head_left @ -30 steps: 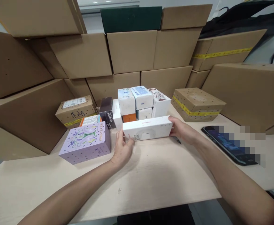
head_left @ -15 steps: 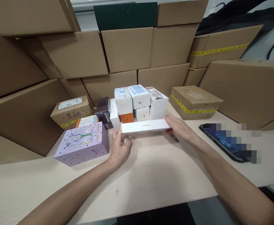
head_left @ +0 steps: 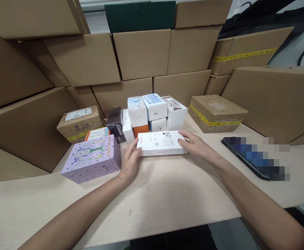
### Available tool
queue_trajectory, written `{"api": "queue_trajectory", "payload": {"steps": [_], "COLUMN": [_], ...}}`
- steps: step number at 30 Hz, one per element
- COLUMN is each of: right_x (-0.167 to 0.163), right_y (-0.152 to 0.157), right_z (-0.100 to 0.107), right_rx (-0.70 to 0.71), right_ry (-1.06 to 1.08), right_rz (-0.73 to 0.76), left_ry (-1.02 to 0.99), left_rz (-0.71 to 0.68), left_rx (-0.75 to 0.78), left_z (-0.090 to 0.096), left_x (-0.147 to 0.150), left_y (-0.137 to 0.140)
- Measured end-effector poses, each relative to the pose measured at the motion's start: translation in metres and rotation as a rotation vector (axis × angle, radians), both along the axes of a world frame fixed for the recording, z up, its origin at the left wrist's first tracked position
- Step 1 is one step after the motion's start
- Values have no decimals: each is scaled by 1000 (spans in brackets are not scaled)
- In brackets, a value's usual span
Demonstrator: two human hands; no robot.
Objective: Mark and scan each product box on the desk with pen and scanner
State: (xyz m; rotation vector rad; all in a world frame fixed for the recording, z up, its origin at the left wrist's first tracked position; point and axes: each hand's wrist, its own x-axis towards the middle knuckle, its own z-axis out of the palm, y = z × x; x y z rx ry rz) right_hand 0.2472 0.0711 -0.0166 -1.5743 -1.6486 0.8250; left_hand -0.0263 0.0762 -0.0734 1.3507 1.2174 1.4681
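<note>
A flat white box (head_left: 162, 143) with red print on its front edge and small printed marks on top lies between my hands, low over or on the table. My left hand (head_left: 130, 159) grips its left end, thumb near the front corner. At the right end my right hand (head_left: 195, 145) holds it with the fingers on top and at the side. Just behind it stand tissue packs (head_left: 154, 106), an orange box (head_left: 141, 130), a narrow white box (head_left: 127, 125) and a dark box (head_left: 115, 123). To the left of my left hand sits a purple box (head_left: 92, 158).
Stacked cardboard boxes (head_left: 141, 52) wall off the back of the table (head_left: 154, 201). A taped carton (head_left: 217, 113) stands at the right rear, with a tablet-like dark device (head_left: 242, 159), partly blurred, in front. Another labelled carton (head_left: 80, 121) is at the left rear.
The white box has tilted from showing its narrow edge to lying flat with its broad printed face up. Both hands still hold its ends. A pen-like item under the right hand is now hidden.
</note>
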Motion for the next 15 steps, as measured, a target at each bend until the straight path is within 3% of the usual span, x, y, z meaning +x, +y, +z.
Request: {"api": "queue_trajectory", "payload": {"steps": [6, 11, 15], "right_x": [-2, -1, -1], "right_y": [-2, 1, 5], "right_z": [3, 3, 1], "right_rx": [-43, -6, 70], "right_ry": [248, 291, 324], "right_rz": [36, -59, -51], "left_ry": [-85, -181, -167], "left_rz": [-24, -95, -128], "left_rx": [-49, -19, 24], "left_z": [8, 14, 14], "left_x": [6, 12, 14], "left_y": [-5, -11, -10]}}
